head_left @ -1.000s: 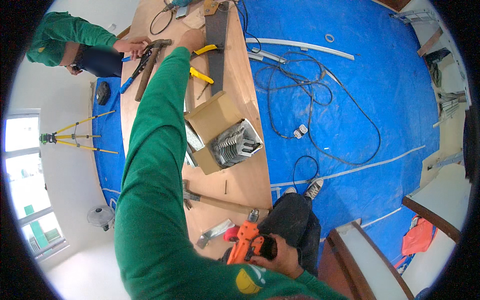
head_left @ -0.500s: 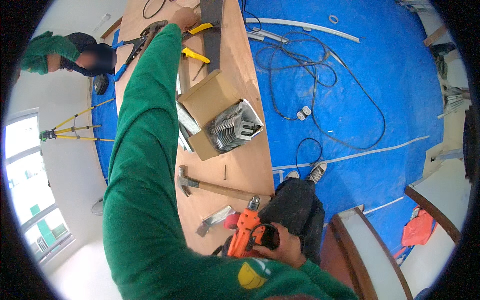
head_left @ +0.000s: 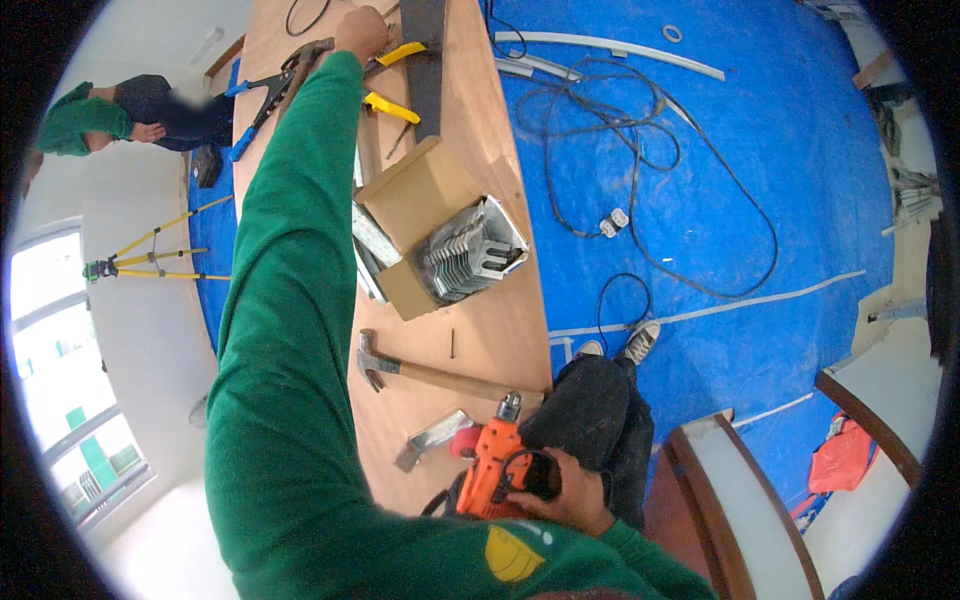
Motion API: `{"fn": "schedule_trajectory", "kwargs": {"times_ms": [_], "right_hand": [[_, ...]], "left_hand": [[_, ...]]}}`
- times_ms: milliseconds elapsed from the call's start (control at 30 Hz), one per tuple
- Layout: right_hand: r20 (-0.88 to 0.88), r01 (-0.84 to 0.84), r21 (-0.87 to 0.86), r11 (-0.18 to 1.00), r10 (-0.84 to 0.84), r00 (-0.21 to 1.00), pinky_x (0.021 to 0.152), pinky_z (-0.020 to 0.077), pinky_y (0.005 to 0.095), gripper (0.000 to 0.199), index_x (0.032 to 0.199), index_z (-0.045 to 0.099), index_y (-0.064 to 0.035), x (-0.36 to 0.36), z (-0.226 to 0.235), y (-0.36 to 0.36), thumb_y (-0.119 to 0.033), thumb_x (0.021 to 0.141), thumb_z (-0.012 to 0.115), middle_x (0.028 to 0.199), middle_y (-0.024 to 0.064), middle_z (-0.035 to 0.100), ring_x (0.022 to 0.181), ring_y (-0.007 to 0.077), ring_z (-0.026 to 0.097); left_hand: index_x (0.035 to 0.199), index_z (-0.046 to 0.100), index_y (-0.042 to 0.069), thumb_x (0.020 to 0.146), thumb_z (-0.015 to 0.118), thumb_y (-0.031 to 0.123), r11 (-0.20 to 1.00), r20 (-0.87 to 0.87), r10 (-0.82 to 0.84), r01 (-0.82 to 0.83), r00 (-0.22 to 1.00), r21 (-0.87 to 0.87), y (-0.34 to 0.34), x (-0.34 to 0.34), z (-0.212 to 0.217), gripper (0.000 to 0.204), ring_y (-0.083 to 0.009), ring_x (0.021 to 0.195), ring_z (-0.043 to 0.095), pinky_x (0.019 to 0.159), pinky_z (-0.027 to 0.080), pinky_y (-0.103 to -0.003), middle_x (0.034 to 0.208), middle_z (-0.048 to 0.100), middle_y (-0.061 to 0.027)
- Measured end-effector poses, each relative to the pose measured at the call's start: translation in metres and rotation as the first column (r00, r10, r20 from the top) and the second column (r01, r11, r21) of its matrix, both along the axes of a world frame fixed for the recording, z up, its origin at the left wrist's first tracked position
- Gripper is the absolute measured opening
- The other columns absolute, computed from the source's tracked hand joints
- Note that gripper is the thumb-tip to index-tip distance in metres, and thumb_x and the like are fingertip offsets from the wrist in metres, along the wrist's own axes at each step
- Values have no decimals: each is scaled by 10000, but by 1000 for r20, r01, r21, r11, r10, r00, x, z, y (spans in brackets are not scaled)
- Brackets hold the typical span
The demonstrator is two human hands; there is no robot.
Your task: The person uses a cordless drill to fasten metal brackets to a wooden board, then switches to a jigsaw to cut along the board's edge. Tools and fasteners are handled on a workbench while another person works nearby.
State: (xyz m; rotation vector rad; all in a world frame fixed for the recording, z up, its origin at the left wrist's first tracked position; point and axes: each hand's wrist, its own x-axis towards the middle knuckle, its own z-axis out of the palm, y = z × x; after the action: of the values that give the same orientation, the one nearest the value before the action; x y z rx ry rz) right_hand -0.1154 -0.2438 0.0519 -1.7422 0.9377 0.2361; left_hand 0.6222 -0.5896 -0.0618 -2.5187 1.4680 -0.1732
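Note:
My left arm in a green sleeve stretches far along the wooden table. My left hand rests among tools at the far end, beside yellow-handled pliers and a dark flat bar; what it grips is hidden. My right hand is near my body, closed around an orange power drill whose chuck points up the table. A hammer with a wooden handle lies just beyond the drill, and a small metal bracket lies beside it.
An open cardboard box holds several metal brackets. Blue-handled cutters lie at the far left. Another person in green crouches beyond the table, near a yellow tripod. Black cables sprawl over the blue floor sheet.
My left arm has reached further up the table, and the view has tilted so the far end sits nearer the top. The drill stays in my right hand.

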Motion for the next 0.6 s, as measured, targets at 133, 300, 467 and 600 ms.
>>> {"fn": "schedule_trajectory", "kwargs": {"times_ms": [133, 300, 467, 600], "right_hand": [[-38, -4, 34, 999, 5, 999, 825, 647, 458, 1008, 1398, 615, -29, 0, 2, -1, -749, 736, 862, 1196, 206, 768, 988, 346, 796], [-53, -11, 28, 1000, 13, 998, 794, 650, 446, 984, 1383, 627, -23, 1, 4, -2, -724, 740, 878, 1095, 213, 786, 949, 348, 801], [16, 26, -8, 1000, -26, 1000, 754, 652, 458, 987, 1383, 604, -23, -3, -1, 2, -719, 740, 880, 1067, 209, 788, 883, 363, 804], [-9, 20, 21, 1000, -20, 1000, 754, 652, 468, 976, 1370, 601, -20, -5, -4, 4, -710, 740, 885, 1077, 211, 786, 873, 372, 803]], "left_hand": [[932, 805, -33, 900, 693, 343, 990, -171, 89, -68, 981, 121, -7, 26, -12, 393, -444, 956, 779, 877, 628, -506, 1004, 780, -284], [1015, 803, -8, 985, 647, 330, 915, -72, -314, 322, 947, 244, -7, 30, -27, 373, -460, 932, 763, 835, 615, -536, 988, 772, -273], [1065, 802, 17, 1019, 621, 304, 809, 21, -493, 449, 870, 379, -1, 23, -22, 341, -454, 958, 756, 834, 614, -540, 1018, 770, -259], [1053, 797, -6, 984, 699, 423, 910, -26, -228, 223, 973, 350, -2, 32, -13, 446, -443, 1042, 758, 890, 620, -517, 1080, 776, -259]]}}
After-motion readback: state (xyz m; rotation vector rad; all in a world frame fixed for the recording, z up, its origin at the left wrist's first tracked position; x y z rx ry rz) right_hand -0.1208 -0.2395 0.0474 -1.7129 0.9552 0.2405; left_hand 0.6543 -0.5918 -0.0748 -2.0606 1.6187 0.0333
